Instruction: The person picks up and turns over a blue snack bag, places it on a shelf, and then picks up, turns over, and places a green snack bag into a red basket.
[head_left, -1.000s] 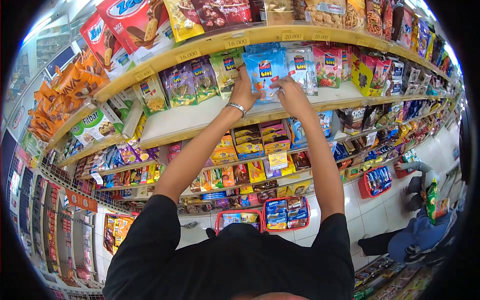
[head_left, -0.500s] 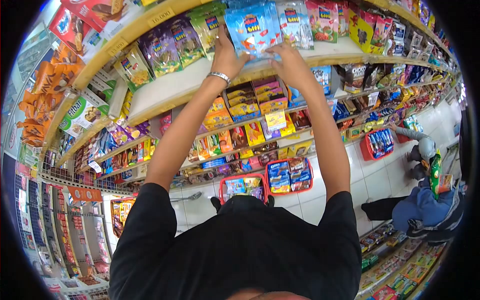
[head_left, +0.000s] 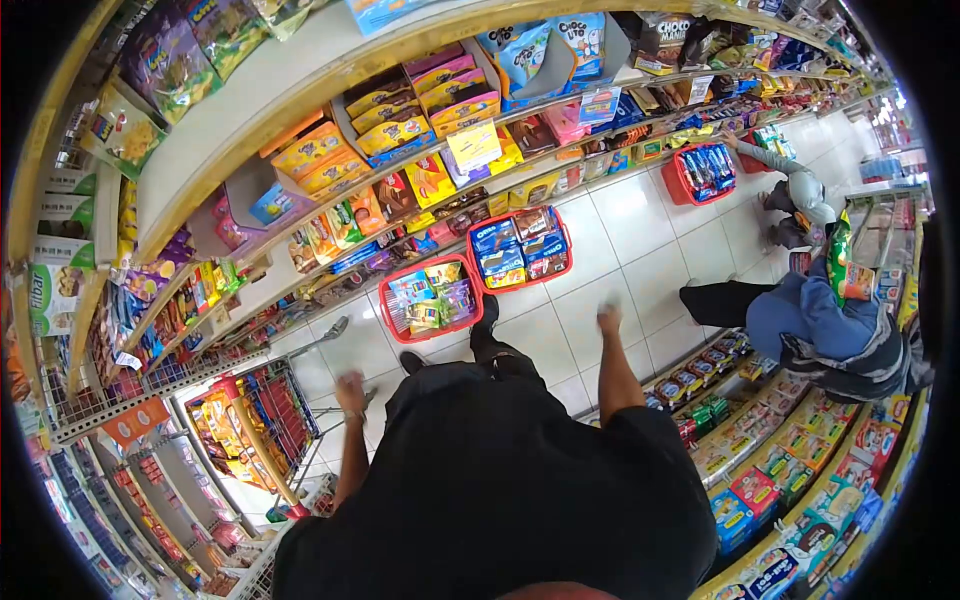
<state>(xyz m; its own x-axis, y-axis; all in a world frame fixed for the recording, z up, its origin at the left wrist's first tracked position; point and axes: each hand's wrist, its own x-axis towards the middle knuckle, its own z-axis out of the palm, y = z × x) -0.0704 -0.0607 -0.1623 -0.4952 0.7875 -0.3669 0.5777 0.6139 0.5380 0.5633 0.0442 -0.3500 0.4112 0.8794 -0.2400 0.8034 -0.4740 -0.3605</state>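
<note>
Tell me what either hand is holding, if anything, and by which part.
Nothing that shows: the left hand and right hand, both blurred, are out over the floor with no item visible.

On the pale tiled floor before me stood a red snack basket, upright and open-topped, holding loosely piled green, blue and purple pouches. Close against its right side sat a red Oreo basket, also upright, packed with blue Oreo packs, brown ones and a yellow one. Off to my left stood a wire shopping cart, seen from above, its basket heaped with orange and yellow packets.
</note>
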